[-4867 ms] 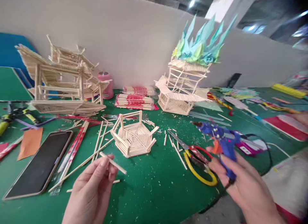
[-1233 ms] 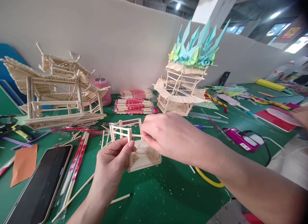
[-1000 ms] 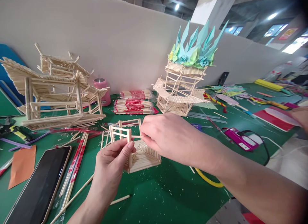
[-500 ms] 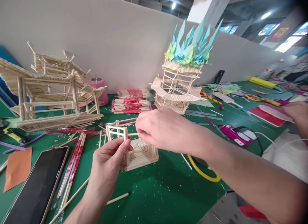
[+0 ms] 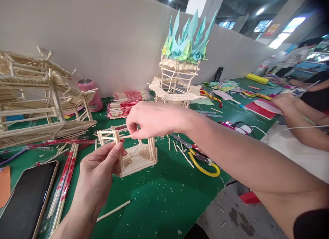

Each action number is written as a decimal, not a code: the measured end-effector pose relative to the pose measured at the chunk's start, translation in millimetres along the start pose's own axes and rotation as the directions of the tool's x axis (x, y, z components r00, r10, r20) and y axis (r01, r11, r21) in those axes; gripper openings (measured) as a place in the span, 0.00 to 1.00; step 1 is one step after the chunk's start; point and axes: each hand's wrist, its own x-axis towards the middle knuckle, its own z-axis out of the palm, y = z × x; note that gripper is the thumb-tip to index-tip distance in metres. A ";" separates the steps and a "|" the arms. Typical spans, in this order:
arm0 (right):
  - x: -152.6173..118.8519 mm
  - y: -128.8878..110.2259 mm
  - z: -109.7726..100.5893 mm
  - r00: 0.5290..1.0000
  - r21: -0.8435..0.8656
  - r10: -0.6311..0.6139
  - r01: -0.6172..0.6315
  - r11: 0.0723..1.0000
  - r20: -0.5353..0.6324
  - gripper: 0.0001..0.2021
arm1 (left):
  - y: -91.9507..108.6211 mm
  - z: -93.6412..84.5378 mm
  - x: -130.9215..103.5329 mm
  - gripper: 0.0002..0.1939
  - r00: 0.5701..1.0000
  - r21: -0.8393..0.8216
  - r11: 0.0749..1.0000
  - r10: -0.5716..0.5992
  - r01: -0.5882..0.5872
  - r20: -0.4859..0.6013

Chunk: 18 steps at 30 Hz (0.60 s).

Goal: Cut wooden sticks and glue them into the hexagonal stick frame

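A small open frame (image 5: 140,163) of pale wooden sticks stands on the green table, with a flat stick floor and upright corner posts. My left hand (image 5: 99,170) is closed on its near left post, thumb in front and fingers behind. Above the frame, my right hand (image 5: 154,121) is closed in a pinch on a thin wooden stick (image 5: 128,137), which runs level from near that post. The stick's far end is hidden by my fingers. One loose stick (image 5: 114,211) lies in front of the frame.
Larger stick buildings stand at left (image 5: 53,126) and behind, the latter topped by blue paper leaves (image 5: 192,33). Red-wrapped stick bundles (image 5: 123,109), a pink bottle (image 5: 94,97), a phone (image 5: 28,201) and yellow-handled scissors (image 5: 217,172) surround the frame. Another person's hands (image 5: 285,103) are at right.
The view has turned right, so everything sits further left. My right hand has shifted slightly up off the frame's right side, uncovering its right posts. My left hand keeps its hold.
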 end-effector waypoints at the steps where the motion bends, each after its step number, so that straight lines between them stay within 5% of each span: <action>1: 1.1 -0.2 -1.5 1.000 0.002 0.000 0.000 1.000 0.019 0.07 | 0.1 -0.3 0.3 0.14 1.000 -0.009 1.000 -0.009 0.009 -0.007; 7: 5.8 -0.6 -9.6 0.992 0.051 -0.012 0.006 0.999 0.123 0.07 | 3.1 -1.9 1.2 0.16 0.998 -0.027 0.998 -0.051 0.050 -0.041; 18: 7.9 3.4 -7.4 0.992 0.067 -0.051 0.043 0.997 0.118 0.07 | 2.9 0.4 1.0 0.17 0.998 -0.077 0.996 -0.049 0.046 -0.040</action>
